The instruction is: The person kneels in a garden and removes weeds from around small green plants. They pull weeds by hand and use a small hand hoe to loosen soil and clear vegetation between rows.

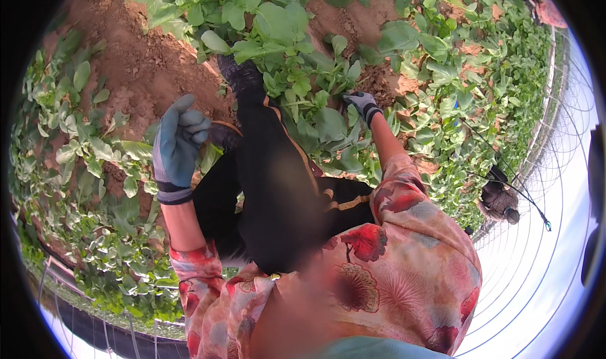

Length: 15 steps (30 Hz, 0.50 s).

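My left hand (179, 146), in a grey and blue coated work glove, is raised beside my knee, palm turned partly up and fingers curled. Nothing can be made out in it. My right hand (360, 104), gloved alike, reaches down to the soil among leafy green plants (330, 125). Its fingertips are partly hidden at the base of the leaves, so what they touch or grip cannot be told. More broad-leaved plants (279, 23) stand over my dark shoe (240, 72), between the two hands.
Bare reddish-brown soil (156, 70) lies at the upper left. Crop rows (502, 75) stretch along both sides. A person (498, 200) is at the right, and part of another (549, 10) shows at the upper right. Thin hoops and a frame line the field's edge.
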{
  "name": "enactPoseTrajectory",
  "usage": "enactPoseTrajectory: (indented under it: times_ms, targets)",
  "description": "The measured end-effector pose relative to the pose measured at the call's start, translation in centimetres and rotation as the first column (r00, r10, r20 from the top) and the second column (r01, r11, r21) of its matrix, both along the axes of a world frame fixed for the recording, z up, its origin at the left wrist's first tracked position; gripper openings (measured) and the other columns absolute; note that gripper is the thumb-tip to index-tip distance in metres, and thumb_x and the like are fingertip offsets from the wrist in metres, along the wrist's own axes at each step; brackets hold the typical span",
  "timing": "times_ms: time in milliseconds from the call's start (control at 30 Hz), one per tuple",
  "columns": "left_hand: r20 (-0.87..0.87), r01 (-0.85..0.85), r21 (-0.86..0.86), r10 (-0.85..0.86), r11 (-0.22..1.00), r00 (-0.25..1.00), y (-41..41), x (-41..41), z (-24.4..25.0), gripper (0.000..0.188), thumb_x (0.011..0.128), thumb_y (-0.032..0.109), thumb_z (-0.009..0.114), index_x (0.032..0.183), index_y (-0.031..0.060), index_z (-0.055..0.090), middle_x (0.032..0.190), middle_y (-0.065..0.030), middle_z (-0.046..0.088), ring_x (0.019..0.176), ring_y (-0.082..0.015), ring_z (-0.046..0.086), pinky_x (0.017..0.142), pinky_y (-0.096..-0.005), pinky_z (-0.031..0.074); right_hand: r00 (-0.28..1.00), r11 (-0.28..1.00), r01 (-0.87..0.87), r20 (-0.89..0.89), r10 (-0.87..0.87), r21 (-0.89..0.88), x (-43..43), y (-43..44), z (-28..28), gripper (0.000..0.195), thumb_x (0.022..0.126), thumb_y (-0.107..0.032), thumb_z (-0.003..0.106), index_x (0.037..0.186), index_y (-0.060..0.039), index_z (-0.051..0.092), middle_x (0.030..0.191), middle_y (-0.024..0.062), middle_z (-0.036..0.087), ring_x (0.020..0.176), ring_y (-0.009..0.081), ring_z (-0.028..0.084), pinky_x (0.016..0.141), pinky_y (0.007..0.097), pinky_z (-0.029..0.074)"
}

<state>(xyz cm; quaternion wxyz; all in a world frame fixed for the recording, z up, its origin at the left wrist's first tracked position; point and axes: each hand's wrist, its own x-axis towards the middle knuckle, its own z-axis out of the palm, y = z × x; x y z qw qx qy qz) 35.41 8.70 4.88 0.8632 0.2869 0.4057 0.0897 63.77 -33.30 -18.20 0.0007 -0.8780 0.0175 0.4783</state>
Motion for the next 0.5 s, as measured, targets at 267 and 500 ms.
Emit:
enactPoseTrajectory:
  times_ms: [267,500]
  targets:
    - [-0.102,-0.067,-0.011,0.065,0.998,0.993,-0.6,0.5,1.2,0.041,0.094,0.03,0.041,0.117,-0.0035,0.045,0.078,-0.0037,0.051,0.07,-0.0133,0.05,0.059,-0.023,0.037,0.985,0.985,-0.159,0.064,0.163,-0.062,-0.7,6.8,7.4,0.054,0.062,-0.039,0.066,0.106,-0.0082,0.06,0.106,0.0142,0.061,0.1,0.0281,0.057,0.086,0.0366,0.044]
    - [-0.095,-0.092,-0.02,0.09,0.996,0.991,-0.6,-0.2,1.1,0.041,0.094,0.03,0.041,0.116,-0.0036,0.045,0.08,-0.0056,0.055,0.072,-0.0155,0.055,0.06,-0.0242,0.041,0.917,0.957,-0.158,0.323,0.234,-0.245,2.6,2.4,13.1,0.056,0.071,-0.039,0.052,0.12,-0.0126,0.049,0.114,0.0131,0.057,0.104,0.0284,0.054,0.091,0.0368,0.04]
